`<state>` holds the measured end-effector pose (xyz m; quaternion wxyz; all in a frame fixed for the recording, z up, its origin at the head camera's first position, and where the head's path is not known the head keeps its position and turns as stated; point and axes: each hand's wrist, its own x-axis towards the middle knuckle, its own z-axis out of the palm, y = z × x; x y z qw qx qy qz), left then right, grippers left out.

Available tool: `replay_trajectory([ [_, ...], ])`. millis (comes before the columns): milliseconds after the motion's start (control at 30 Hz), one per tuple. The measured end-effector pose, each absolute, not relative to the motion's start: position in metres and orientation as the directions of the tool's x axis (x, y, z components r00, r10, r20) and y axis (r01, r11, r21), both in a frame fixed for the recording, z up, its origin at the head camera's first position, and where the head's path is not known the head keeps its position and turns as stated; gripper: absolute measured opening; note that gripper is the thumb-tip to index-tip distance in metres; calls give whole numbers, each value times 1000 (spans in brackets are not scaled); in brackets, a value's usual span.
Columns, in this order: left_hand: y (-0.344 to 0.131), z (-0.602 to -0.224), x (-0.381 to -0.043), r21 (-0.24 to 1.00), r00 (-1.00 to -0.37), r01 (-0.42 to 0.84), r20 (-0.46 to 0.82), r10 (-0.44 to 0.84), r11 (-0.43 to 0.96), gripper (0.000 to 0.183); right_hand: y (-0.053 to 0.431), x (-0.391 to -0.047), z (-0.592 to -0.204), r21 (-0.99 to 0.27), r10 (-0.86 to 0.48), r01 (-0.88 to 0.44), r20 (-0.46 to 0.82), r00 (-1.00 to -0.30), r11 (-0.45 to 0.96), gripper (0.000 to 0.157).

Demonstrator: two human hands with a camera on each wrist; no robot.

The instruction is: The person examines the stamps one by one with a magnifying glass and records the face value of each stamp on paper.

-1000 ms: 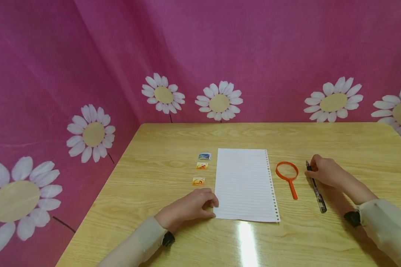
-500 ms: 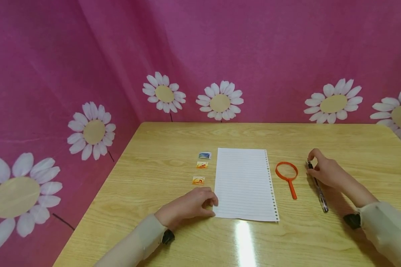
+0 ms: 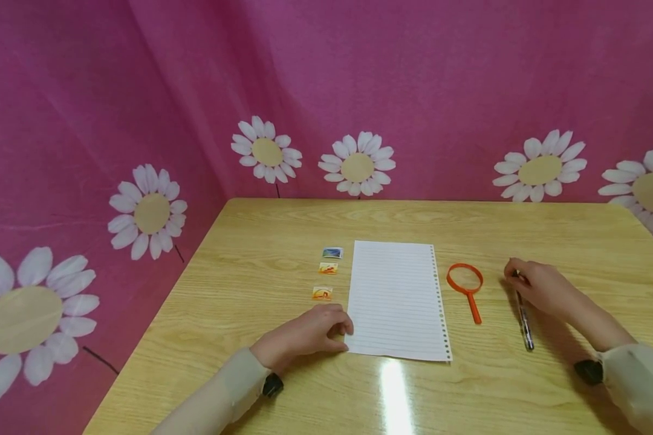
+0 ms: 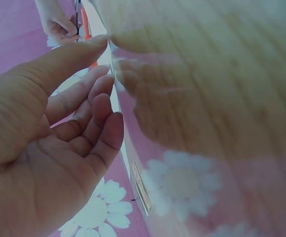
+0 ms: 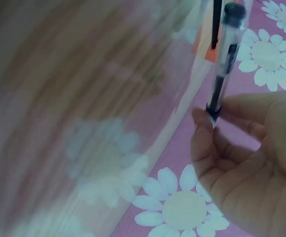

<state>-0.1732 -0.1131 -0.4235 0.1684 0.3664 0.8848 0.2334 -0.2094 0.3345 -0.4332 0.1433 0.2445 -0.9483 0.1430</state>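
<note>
Clear plastic, the pen (image 3: 524, 320) is pinched near one end by the right hand (image 3: 541, 290). Fingers loosely bent, the left hand (image 3: 311, 332) touches the lined paper (image 3: 394, 296).

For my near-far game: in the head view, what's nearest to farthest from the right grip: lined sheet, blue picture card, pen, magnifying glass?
1. Pen, in the right grip.
2. Magnifying glass, left of the pen.
3. Lined sheet, farther left.
4. Blue picture card, beyond the sheet.
</note>
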Motion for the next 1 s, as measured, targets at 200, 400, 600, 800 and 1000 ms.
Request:
replay_trajectory([
  [200,-114,-424,-173,542,-673,569,-124,729,618,17,342,-205,-435,-132,-484,-569,393,-782,812,31],
  [400,-114,-424,-174,552,-667,569,-124,735,610,16,344,-197,-431,-89,-535,-617,413,-737,782,43],
  [600,-114,-425,-174,549,-657,586,-107,746,595,16,344,-192,-432,-77,-541,-635,452,-710,769,44],
  [800,-114,-425,-175,547,-655,594,-95,750,589,16,341,-190,-432,-167,-478,-620,497,-725,767,43],
  [1000,-114,-425,-175,539,-660,591,-105,744,601,17,328,-187,-427,-317,-407,-587,481,-776,745,28],
])
